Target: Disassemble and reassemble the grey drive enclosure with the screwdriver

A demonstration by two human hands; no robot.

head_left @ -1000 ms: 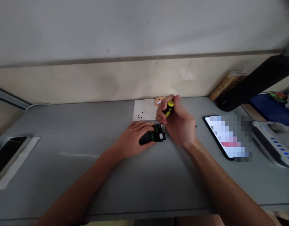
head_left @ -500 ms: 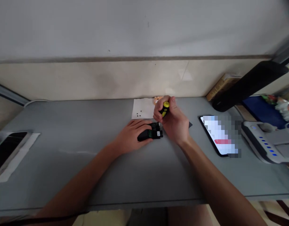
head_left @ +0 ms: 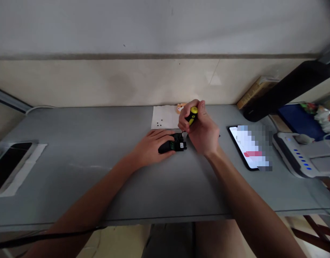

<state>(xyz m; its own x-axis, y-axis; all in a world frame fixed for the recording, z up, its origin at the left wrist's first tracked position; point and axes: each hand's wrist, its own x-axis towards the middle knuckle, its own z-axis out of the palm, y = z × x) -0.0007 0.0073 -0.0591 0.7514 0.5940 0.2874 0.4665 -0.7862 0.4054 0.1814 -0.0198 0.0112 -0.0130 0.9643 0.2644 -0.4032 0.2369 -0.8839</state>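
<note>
My left hand (head_left: 151, 149) is closed over a small black device with a bare green circuit board (head_left: 178, 144), apparently an opened computer mouse, held against the table. In my right hand (head_left: 205, 134), fingers wrap round the black and yellow handle of a screwdriver (head_left: 192, 116), upright just right of the device. Its tip is mostly hidden, so I cannot tell whether it touches the board. Behind both hands lies a sheet of white paper (head_left: 167, 115). Several tiny dark screws (head_left: 159, 124) rest on its left part.
A brown bear-face item (head_left: 179, 108) lies at the paper's edge. To the right are a lit phone (head_left: 241, 143), a white power strip (head_left: 296, 154), a black cylinder (head_left: 285, 93) and a book (head_left: 257, 91). Another phone (head_left: 11, 163) lies far left.
The whole view has shifted slightly, with the table appearing higher. Both hands keep their holds, and the screwdriver has tilted or moved only a little.
</note>
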